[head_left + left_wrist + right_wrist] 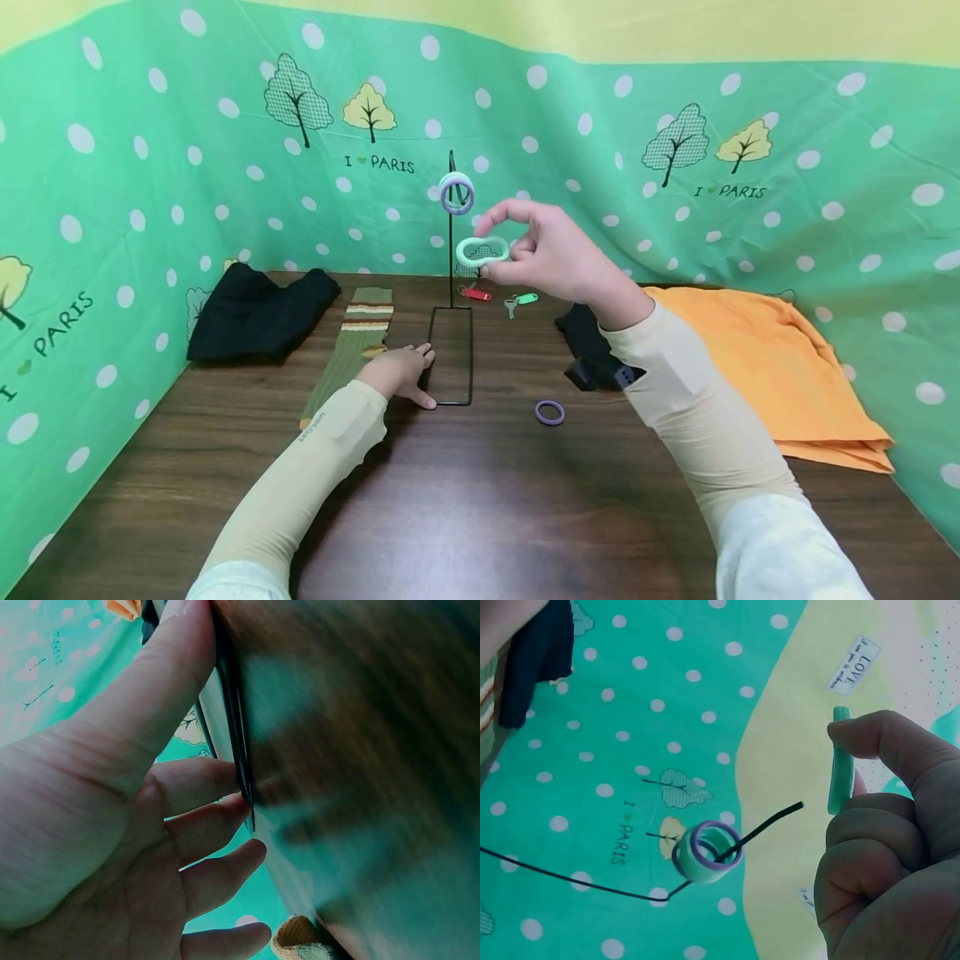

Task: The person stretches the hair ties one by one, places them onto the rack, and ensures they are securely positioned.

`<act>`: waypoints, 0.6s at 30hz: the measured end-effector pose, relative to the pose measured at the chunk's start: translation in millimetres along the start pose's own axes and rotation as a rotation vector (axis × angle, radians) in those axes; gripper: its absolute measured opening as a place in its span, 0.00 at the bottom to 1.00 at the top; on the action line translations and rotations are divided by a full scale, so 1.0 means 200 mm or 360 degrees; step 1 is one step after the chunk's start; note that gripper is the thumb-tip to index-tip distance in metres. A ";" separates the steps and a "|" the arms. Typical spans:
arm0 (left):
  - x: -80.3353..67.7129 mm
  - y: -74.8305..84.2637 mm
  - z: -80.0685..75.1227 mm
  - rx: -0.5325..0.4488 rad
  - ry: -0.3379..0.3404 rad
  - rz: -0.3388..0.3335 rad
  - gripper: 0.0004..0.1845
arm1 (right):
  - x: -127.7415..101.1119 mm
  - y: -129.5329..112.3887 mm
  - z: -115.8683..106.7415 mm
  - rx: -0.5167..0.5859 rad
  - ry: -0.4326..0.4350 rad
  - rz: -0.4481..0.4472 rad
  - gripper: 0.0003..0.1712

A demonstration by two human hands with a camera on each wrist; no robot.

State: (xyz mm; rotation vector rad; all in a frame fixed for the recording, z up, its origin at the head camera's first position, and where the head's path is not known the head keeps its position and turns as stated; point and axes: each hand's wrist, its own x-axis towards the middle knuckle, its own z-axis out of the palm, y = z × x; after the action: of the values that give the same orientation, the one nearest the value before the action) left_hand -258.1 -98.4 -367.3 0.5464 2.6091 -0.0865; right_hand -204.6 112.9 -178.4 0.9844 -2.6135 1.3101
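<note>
My right hand (551, 254) is raised above the table and pinches a light green hair ring (482, 249) between thumb and fingers; the ring (840, 761) shows edge-on in the right wrist view. Just left of it stands a thin black wire stand (451, 250) whose hook (761, 825) carries two rings, one purple and one green (456, 192). My left hand (403, 373) rests flat on the table, fingers (202, 784) straight against the stand's rectangular wire base (452, 357). Another purple ring (549, 412) lies on the table.
A striped green sock (356, 342) and black cloth (258, 312) lie at the left, an orange cloth (772, 358) and a black item (592, 346) at the right. Red and green key tags (498, 297) sit behind the stand. Green dotted fabric walls surround the wooden table (465, 500).
</note>
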 end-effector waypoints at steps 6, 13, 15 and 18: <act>0.00 0.00 0.00 0.0003 0.0000 -0.0006 0.53 | 0.08 -0.03 0.01 -0.0025 0.0152 0.0026 0.17; 0.00 0.01 -0.01 0.0005 -0.0016 -0.0009 0.52 | 0.17 -0.01 0.02 -0.0030 0.0271 0.0048 0.17; -0.01 0.01 -0.01 0.0016 -0.0016 -0.0010 0.52 | 0.20 0.01 0.03 -0.0006 0.0302 0.0054 0.18; -0.01 0.01 -0.01 0.0016 -0.0014 -0.0020 0.52 | 0.24 0.03 0.04 0.0054 0.0322 0.0073 0.19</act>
State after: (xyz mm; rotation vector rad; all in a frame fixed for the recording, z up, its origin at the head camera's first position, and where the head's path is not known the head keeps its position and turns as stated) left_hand -255.9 -97.4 -364.3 0.5323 2.6053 -0.1060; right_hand -244.3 84.6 -173.0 0.7556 -2.4833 1.3884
